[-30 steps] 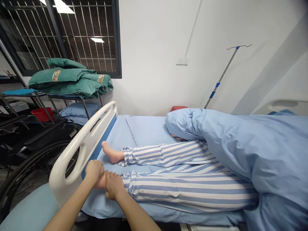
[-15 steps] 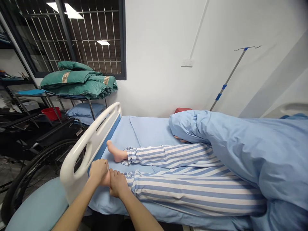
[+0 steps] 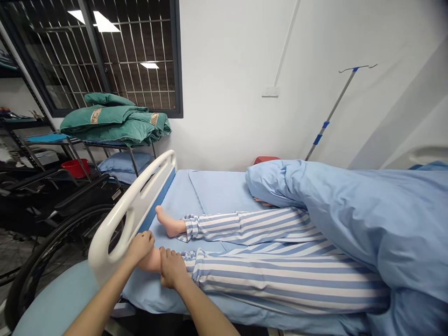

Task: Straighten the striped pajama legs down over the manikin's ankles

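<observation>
At lower left, the left hand (image 3: 140, 246) and right hand (image 3: 171, 269) clamp a bare foot (image 3: 150, 261) between them, just beside the bed rail (image 3: 135, 203) (the second foot (image 3: 168, 226) lies free, just above). Striped trousers (image 3: 280, 277) run rightward along the bed (image 3: 217, 191) under a blue quilt (image 3: 350, 210).

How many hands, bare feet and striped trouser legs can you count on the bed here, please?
Hands: 2 (left hand, right hand)
Bare feet: 2 (held foot, resting foot)
Striped trouser legs: 2 (nearer trouser leg, farther trouser leg)
Total: 6
</observation>
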Demonstrator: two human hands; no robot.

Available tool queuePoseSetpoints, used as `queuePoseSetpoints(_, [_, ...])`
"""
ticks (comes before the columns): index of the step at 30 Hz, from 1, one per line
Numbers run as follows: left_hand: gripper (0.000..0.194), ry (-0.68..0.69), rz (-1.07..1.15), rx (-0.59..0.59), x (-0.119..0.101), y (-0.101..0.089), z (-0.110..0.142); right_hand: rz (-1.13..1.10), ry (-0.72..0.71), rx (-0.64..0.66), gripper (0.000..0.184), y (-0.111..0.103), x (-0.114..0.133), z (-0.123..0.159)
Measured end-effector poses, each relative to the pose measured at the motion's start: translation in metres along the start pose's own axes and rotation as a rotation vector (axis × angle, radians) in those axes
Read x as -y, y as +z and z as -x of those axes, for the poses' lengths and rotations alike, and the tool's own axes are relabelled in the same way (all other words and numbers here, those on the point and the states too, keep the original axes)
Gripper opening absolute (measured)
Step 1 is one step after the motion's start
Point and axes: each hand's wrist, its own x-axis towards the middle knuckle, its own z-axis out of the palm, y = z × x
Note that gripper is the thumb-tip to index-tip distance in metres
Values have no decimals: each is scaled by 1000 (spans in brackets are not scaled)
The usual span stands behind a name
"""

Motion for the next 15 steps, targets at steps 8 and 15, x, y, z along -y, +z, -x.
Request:
queuePoseSetpoints(8, [34,62,-61,133,-9,3,-20,4,2,12,84,4,-2,-4])
queuePoseSetpoints(15, [35,15,55,87,-5,-2,-25,2,16,18,83,7,-3,-7])
